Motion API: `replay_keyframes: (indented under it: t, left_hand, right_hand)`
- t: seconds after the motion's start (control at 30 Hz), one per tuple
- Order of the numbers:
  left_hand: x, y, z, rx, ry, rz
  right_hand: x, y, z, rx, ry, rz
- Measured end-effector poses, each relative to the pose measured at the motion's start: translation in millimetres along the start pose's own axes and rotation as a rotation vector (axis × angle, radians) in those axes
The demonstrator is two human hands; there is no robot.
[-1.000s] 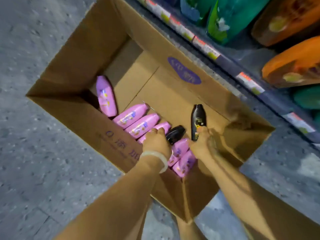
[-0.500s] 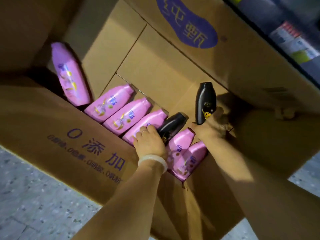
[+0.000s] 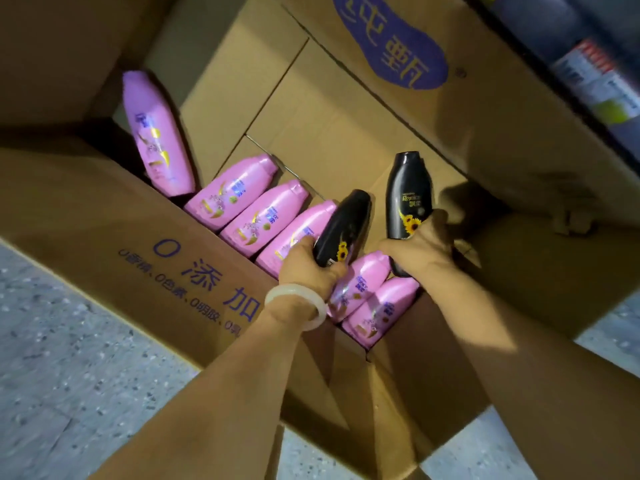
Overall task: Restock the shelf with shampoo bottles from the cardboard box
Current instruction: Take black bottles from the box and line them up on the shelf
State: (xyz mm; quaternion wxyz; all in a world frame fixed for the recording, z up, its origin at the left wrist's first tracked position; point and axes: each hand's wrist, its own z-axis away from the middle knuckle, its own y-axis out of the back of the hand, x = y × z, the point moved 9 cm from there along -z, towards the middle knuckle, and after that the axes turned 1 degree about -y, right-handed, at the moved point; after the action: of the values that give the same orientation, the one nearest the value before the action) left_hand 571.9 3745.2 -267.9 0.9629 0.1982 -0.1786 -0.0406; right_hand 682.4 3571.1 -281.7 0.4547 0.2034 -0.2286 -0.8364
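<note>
Both my hands are inside the open cardboard box (image 3: 114, 216). My left hand (image 3: 306, 268), with a pale bangle on its wrist, grips a black shampoo bottle (image 3: 344, 226) that is tilted above the pink ones. My right hand (image 3: 420, 245) grips a second black shampoo bottle (image 3: 408, 192) by its lower end, holding it upright. Several pink shampoo bottles (image 3: 247, 197) lie in a row along the near wall of the box. One more pink bottle (image 3: 157, 136) leans in the left corner.
The box's far flap (image 3: 391, 46) carries a purple printed label. Behind it at the top right runs a dark shelf edge with price tags (image 3: 599, 81). Grey speckled floor (image 3: 62, 358) surrounds the box.
My left hand has closed round the tilted black bottle and raised it off the pink ones. My right hand keeps its hold on the upright black bottle. The camera has come closer to the box.
</note>
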Motion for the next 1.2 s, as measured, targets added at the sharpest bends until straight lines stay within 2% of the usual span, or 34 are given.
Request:
replay_keyframes:
  t: [0.17, 0.3, 0.47, 0.63, 0.77, 0.87, 1.0, 1.2]
  left_hand:
    - [8, 24, 38, -0.122, 0.175, 0.385]
    - [48, 63, 89, -0.100, 0.090, 0.426]
    - [138, 120, 177, 0.063, -0.191, 0.322]
    - [228, 157, 274, 0.039, -0.450, 0.282]
    - [291, 189, 366, 0.039, -0.663, 0.224]
    - [341, 205, 446, -0.045, -0.814, 0.226]
    - [417, 203, 568, -0.180, -1.056, 0.160]
    - [517, 168, 764, -0.321, -1.407, 0.177]
  right_hand:
    - [-16, 23, 58, -0.035, 0.080, -0.049]
    - [-36, 65, 119, -0.009, 0.111, -0.232]
    - [-72, 152, 203, 0.093, 0.168, -0.540]
    - [-82, 253, 289, 0.298, 0.190, -0.693]
    - [-74, 337, 375, 0.371, 0.245, -0.813]
    - [-61, 400, 452, 0.444, 0.309, -0.862]
    - [-35, 491, 552, 0.635, 0.364, -0.916]
    - [36, 629, 685, 0.911, 0.478, -0.974]
